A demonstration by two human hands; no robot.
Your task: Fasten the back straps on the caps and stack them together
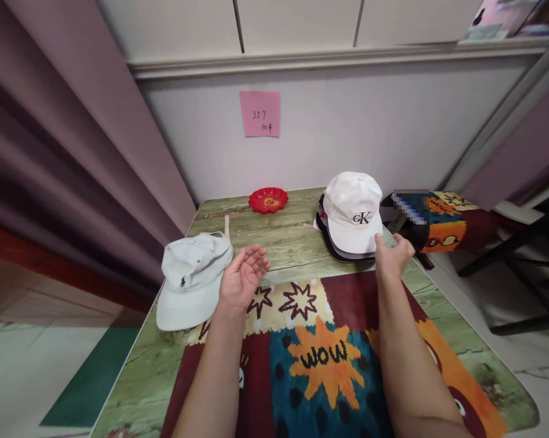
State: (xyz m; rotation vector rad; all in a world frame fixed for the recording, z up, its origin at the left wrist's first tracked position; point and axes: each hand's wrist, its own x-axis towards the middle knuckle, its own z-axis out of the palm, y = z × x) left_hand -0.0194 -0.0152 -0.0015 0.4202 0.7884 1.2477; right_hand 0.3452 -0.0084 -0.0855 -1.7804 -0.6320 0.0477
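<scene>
A white baseball cap with dark "CK" lettering (pixel 353 210) sits on top of a stack of caps at the right back of the table, its brim toward me. Beneath it show the edges of darker caps (pixel 336 250). My right hand (pixel 394 254) is beside the right end of that brim, thumb and fingers apart; whether the thumb touches it I cannot tell. At the left lies a pale cap with a small dark horse logo (pixel 195 274), its strap sticking up behind. Just right of this cap, my left hand (pixel 244 277) is open, palm turned up and inward, holding nothing.
A red scalloped dish (pixel 268 200) stands at the back of the table by the wall. A patterned cloth with "WOW" (pixel 324 359) covers the table's front middle. A pink note (pixel 260 114) is on the wall. Purple curtains (pixel 119 121) hang at the left; dark furniture (pixel 525 255) stands right.
</scene>
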